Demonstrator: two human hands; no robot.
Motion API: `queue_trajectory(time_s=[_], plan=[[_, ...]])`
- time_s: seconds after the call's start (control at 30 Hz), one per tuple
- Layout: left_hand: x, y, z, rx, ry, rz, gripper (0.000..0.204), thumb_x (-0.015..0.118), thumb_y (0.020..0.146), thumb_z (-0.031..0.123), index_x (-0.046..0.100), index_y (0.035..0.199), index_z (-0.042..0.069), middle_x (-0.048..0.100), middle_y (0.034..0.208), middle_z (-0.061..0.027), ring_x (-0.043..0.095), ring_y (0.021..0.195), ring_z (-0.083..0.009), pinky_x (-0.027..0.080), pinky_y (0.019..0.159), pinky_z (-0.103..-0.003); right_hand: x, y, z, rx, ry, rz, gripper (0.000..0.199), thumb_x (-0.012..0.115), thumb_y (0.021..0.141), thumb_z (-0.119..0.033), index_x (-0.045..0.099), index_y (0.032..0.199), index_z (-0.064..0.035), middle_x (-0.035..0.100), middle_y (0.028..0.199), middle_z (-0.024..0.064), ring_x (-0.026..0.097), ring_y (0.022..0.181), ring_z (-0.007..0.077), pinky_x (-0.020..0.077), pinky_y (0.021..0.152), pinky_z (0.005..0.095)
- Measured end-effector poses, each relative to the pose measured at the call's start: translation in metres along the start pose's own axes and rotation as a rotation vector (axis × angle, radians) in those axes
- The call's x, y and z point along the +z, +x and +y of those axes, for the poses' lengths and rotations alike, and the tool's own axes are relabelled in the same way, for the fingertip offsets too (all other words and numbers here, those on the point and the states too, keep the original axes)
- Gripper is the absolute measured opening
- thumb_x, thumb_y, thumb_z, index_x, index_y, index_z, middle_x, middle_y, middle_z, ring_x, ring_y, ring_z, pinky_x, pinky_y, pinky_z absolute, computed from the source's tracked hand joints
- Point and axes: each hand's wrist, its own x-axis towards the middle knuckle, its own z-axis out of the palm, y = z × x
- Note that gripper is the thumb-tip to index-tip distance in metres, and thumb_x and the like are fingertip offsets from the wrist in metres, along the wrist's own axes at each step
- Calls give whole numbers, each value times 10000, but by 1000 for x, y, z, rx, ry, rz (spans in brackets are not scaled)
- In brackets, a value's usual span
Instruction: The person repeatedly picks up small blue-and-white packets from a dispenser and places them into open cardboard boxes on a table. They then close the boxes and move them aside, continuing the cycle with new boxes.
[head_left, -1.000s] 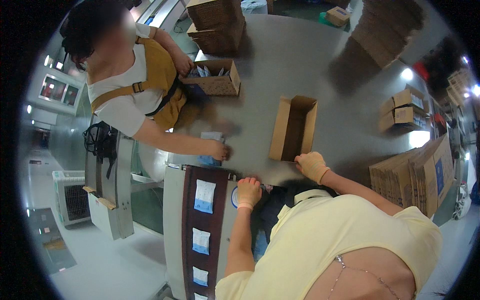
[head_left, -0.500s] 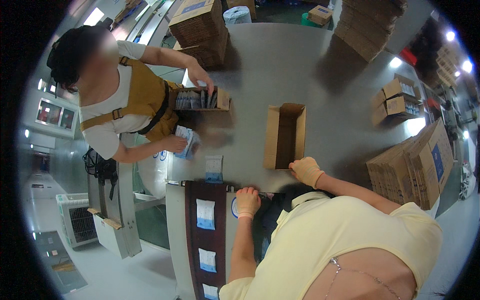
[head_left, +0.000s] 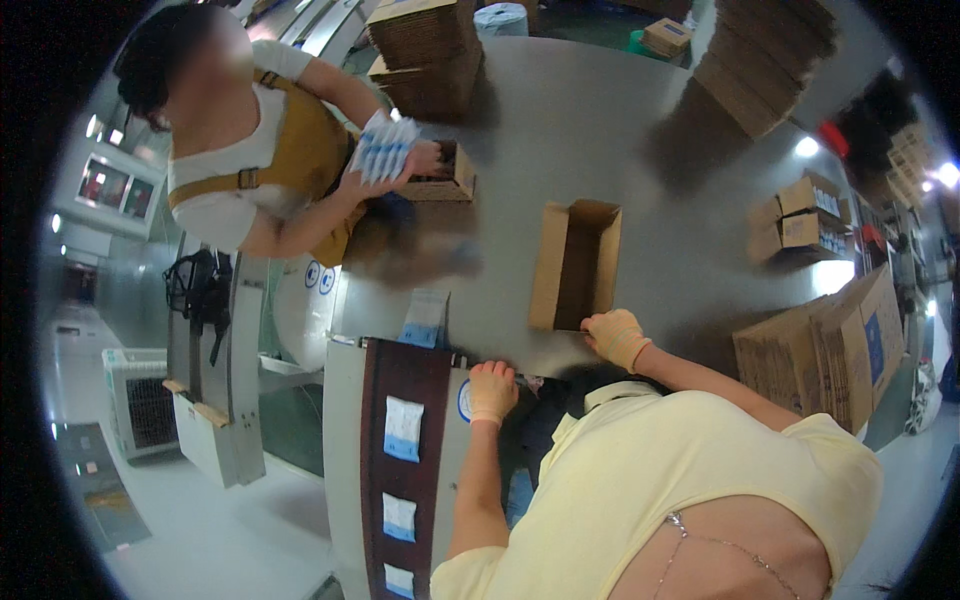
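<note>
The open cardboard box [head_left: 577,265] sits on the grey round table [head_left: 640,130], its long axis running near to far, open top facing up. The right hand [head_left: 617,337] is the closer one: it rests at the box's near right corner, fingers curled and touching the cardboard edge, though whether they pinch the flap cannot be told. The box lies just beyond those fingers, stretching away to the far side. The left hand [head_left: 492,390] sits lower and to the left, closed into a loose fist on the edge of the white conveyor frame [head_left: 345,400], apart from the box. A blue-and-white pouch [head_left: 424,318] lies left of the box at the belt's far end. Across the table, a co-worker's hand [head_left: 425,158] grips a fan of pouches [head_left: 385,148].
</note>
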Motion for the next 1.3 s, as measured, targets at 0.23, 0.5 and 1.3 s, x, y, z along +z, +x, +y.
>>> queue_trajectory(time_s=[0.23, 0.5, 1.3], plan=[[1, -2, -2, -57, -52, -69, 124, 637, 739, 227, 674, 805, 129, 638, 957, -50, 577, 958, -247, 432, 823, -398, -4, 3, 0, -18, -14, 21, 224, 565, 862, -275, 664, 981, -112, 684, 930, 101, 663, 841, 314, 522, 737, 440], [-37, -103, -46, -496, -140, 384, 200, 653, 712, 101, 652, 913, 101, 629, 1036, -99, 583, 1009, -301, 466, 867, -433, -4, 5, 0, -39, -52, -31, 236, 573, 881, -270, 649, 1055, -131, 675, 965, 84, 650, 903, 285, 519, 771, 410], [-19, 31, -237, -741, -771, 64, 490, 753, 766, 356, 640, 956, -81, 630, 841, -79, 545, 771, -163, 435, 683, -304, -6, 19, -11, -29, -22, -53, 158, 578, 837, -185, 667, 937, -101, 691, 843, 81, 678, 806, 267, 524, 656, 398]])
